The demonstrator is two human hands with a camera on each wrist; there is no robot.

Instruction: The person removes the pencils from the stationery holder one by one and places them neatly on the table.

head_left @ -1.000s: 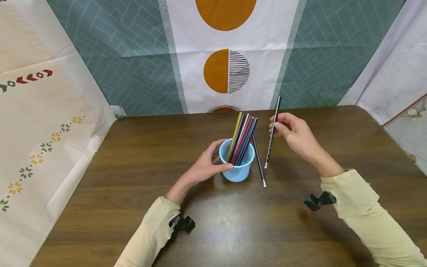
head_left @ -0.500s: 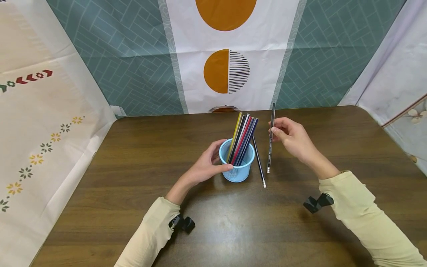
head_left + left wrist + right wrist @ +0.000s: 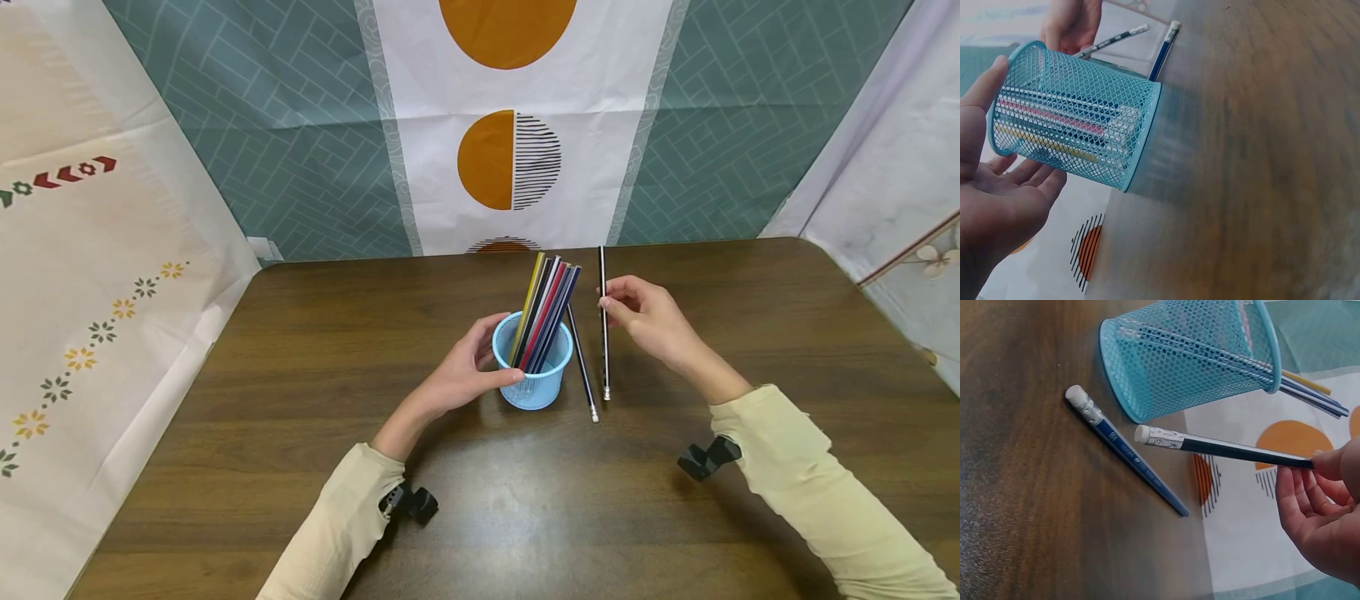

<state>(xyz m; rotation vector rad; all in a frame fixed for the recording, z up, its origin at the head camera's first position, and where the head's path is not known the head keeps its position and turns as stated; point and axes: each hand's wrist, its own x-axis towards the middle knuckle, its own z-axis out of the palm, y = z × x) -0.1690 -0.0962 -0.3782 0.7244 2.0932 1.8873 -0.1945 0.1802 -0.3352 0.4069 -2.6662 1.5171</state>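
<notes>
A light blue mesh pencil cup (image 3: 534,393) stands upright on the table. My left hand (image 3: 463,371) holds it from the left, thumb on the near side below the rim and fingers round the far side. Several pencils (image 3: 542,312) lean to the right inside it, yellow, red and dark ones among them. Between thumb and fingertips my right hand (image 3: 654,323) pinches a black pencil (image 3: 1241,452), its white eraser end pointing down, just right of the cup. A dark blue pencil (image 3: 1129,452) lies on the table beside the cup, eraser end toward the near side.
The brown wooden table (image 3: 300,400) reaches back to a hanging patterned cloth (image 3: 315,167). White cloths with printed patterns (image 3: 90,292) hang at the left and right sides. A black wrist camera (image 3: 408,502) sits on each sleeve.
My right hand has moved left and a little nearer, bringing the black pencil closer to the cup and more upright in view. The left hand and the cup have stayed put.
</notes>
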